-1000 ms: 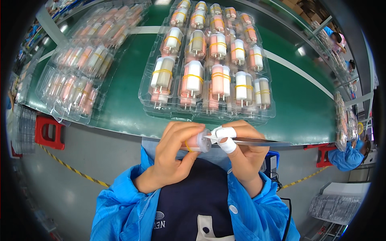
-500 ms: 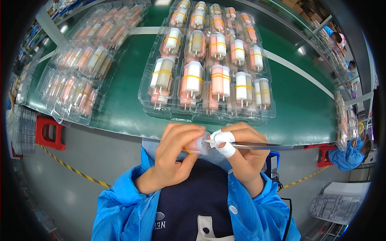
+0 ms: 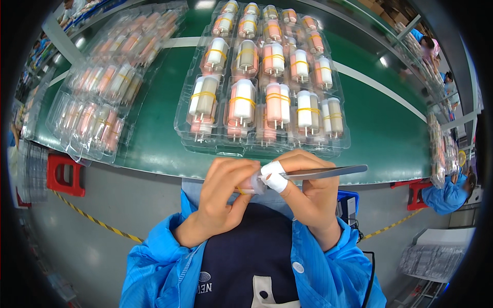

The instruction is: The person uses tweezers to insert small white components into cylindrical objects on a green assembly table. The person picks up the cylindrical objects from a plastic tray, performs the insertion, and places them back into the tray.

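My left hand [image 3: 218,197] is closed around a small bundle of pinkish cylinders [image 3: 252,185] with a yellow band, its pale end facing right. White tape wraps the thumb and a finger of my right hand [image 3: 308,190], which pinches metal tweezers [image 3: 328,172]. Their tip meets the bundle's end, though the fingers partly hide that spot. The tweezers' wide end sticks out to the right, tilted slightly up. Beyond my hands stands a stack of clear plastic trays [image 3: 236,149] on the green table [image 3: 390,138]. Banded pairs of white, pink and grey cylinders [image 3: 241,105] fill its pockets.
More filled clear trays [image 3: 84,123] stand on the table's left. Red stools [image 3: 65,175] are on the floor at both sides. A blue bin [image 3: 349,203] sits below the table edge by my right arm. A person in blue [image 3: 444,197] is at far right.
The tweezers have swung so that their wide end points higher. My right hand has turned with them, and its fingers now sit closer to the bundle. My left hand has barely moved.
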`<state>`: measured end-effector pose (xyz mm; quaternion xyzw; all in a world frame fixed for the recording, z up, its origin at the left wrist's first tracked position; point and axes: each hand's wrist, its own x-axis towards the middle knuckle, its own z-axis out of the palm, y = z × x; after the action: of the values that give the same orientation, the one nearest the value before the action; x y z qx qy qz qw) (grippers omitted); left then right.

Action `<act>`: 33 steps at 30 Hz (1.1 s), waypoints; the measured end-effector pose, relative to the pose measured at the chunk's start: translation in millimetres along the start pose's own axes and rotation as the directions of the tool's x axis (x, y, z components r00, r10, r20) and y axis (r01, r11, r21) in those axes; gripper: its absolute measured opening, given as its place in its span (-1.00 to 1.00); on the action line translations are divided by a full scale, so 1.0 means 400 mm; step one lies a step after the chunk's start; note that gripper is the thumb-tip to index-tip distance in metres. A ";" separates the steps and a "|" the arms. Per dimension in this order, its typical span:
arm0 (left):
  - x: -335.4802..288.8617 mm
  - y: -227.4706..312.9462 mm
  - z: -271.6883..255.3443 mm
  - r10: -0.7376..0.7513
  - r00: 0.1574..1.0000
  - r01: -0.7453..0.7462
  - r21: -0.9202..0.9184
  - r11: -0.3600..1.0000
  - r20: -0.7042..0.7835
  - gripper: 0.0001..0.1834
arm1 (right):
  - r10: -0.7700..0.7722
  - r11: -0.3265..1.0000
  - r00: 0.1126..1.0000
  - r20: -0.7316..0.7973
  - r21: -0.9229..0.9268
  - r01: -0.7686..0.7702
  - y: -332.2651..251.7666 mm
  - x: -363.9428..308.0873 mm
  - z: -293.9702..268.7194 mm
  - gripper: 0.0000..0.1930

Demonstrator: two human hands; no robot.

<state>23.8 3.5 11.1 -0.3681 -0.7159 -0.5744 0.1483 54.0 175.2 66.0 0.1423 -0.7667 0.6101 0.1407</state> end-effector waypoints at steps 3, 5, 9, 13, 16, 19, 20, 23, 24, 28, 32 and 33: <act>-0.008 0.002 0.000 -0.125 0.992 0.128 -0.162 0.979 0.026 -0.48 | 0.123 0.932 0.984 -0.126 0.356 -0.071 0.013 -0.012 0.016 -0.90; -0.013 0.003 -0.002 -0.152 0.986 0.166 -0.270 0.948 0.070 -0.48 | 0.166 0.876 0.969 -0.183 0.478 -0.060 0.023 -0.021 0.021 -0.89; -0.015 0.004 -0.002 -0.166 0.985 0.174 -0.310 0.935 0.052 -0.48 | 0.067 0.953 0.976 -0.207 0.303 -0.001 0.024 -0.028 0.011 -0.85; -0.015 0.000 -0.002 -0.133 0.990 0.138 -0.287 0.948 0.039 -0.48 | 0.001 0.982 0.986 -0.169 0.186 0.031 0.021 -0.029 0.006 -0.83; -0.017 -0.005 -0.005 -0.109 0.992 0.120 -0.269 0.956 0.056 -0.48 | 0.000 0.983 0.984 -0.177 0.178 0.032 0.021 -0.028 0.011 -0.83; -0.015 0.002 0.004 -0.140 0.990 0.132 -0.282 0.950 -0.011 -0.49 | 0.005 0.983 0.985 -0.174 0.182 0.027 0.021 -0.026 0.012 -0.84; -0.015 0.004 0.006 -0.157 0.987 0.138 -0.289 0.947 -0.043 -0.49 | 0.003 0.984 0.986 -0.168 0.177 0.027 0.022 -0.025 0.012 -0.84; -0.015 -0.001 0.006 -0.138 0.989 0.120 -0.271 0.955 -0.046 -0.48 | 0.024 0.985 0.985 -0.171 0.171 0.005 0.020 -0.025 0.016 -0.85; -0.015 -0.003 0.002 -0.125 0.992 0.117 -0.262 0.958 -0.017 -0.49 | 0.031 0.982 0.984 -0.176 0.187 0.003 0.021 -0.025 0.018 -0.85; -0.017 -0.008 -0.006 -0.111 0.993 0.117 -0.269 0.956 0.039 -0.50 | 0.012 0.980 0.981 -0.191 0.197 0.026 0.032 -0.030 0.017 -0.86; -0.023 -0.010 -0.003 -0.130 0.991 0.133 -0.310 0.941 0.031 -0.51 | -0.001 0.980 0.982 -0.191 0.196 0.039 0.029 -0.028 0.017 -0.87; -0.023 -0.010 -0.003 -0.124 0.992 0.128 -0.304 0.944 0.033 -0.51 | -0.006 0.982 0.983 -0.182 0.183 0.040 0.027 -0.028 0.016 -0.86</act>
<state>27.2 -1.3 2.7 -0.3439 -0.6415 -0.6841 0.0477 59.9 171.7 50.4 0.1078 -0.6886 0.6878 0.2027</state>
